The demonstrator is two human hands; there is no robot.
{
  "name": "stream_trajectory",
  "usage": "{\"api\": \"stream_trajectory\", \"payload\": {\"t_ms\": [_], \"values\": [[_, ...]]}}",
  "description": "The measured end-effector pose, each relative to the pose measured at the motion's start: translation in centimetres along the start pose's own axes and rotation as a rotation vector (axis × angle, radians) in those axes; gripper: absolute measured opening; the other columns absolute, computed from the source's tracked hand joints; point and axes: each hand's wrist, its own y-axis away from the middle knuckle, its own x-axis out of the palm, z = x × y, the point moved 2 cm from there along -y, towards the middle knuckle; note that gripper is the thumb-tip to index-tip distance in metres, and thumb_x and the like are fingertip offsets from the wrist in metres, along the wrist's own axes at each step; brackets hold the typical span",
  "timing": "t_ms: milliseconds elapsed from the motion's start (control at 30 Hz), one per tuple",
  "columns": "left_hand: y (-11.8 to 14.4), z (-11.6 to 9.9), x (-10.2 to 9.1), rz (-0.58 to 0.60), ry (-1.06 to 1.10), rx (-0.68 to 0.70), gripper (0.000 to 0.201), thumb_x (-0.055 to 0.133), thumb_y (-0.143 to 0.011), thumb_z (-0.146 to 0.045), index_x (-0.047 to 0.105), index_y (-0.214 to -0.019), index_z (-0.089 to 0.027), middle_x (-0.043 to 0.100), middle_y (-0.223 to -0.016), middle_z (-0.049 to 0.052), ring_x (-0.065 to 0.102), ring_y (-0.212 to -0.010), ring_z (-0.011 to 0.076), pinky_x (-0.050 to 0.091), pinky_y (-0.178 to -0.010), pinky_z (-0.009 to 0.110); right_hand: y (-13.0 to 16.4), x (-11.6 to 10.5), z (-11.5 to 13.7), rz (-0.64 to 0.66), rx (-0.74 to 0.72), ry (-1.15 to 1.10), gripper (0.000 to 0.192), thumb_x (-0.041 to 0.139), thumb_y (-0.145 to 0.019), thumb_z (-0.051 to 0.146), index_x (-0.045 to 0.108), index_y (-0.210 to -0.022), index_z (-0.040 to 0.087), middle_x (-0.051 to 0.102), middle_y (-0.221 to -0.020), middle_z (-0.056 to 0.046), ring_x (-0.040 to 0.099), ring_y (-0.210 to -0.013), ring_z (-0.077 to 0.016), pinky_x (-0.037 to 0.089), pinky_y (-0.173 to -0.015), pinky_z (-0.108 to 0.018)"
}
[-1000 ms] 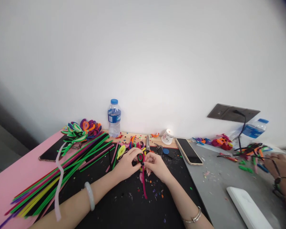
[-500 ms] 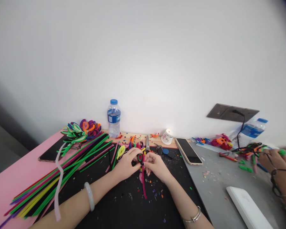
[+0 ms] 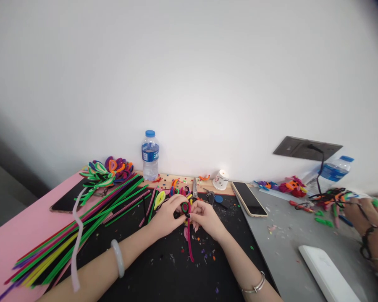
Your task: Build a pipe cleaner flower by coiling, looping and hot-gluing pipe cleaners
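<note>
Between both hands is a small coiled pipe cleaner piece (image 3: pixel 185 207), dark with green and red rings, and a magenta pipe cleaner (image 3: pixel 190 245) hangs from it toward me. My left hand (image 3: pixel 169 213) grips the coil from the left, thumb and fingers closed. From the right, my right hand (image 3: pixel 205 217) pinches the piece near the top of the magenta length. The fingertips of both hands almost meet and partly hide the coil. A yellow pipe cleaner loop (image 3: pixel 159 199) lies just beyond my left hand, and scissors (image 3: pixel 195 188) lie behind the hands.
Long pipe cleaners (image 3: pixel 82 233) spread across the left. A water bottle (image 3: pixel 150 157), paper cup (image 3: pixel 221 180) and keys (image 3: pixel 210 196) stand or lie along the back. A phone (image 3: pixel 250 200) and white power bank (image 3: pixel 326 268) are to the right, where another person's hand (image 3: pixel 365 214) works.
My hands and the coiled piece stay almost in place. At the far right, the other person's hand has shifted slightly.
</note>
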Motion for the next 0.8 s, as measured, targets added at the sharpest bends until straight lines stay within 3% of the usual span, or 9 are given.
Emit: {"api": "stream_trajectory", "payload": {"t_ms": [800], "values": [[0.00, 0.29, 0.17, 0.004, -0.014, 0.029, 0.033, 0.053, -0.071, -0.006, 0.052, -0.100, -0.021, 0.053, -0.106, 0.003, 0.057, -0.078, 0.0126, 0.050, -0.073, 0.026, -0.13, -0.09, -0.29, 0.004, -0.011, 0.016, 0.026, 0.068, -0.066, 0.033, 0.049, -0.073, 0.017, 0.057, -0.051, 0.007, 0.049, -0.036, -0.0081, 0.042, -0.037, -0.019]]}}
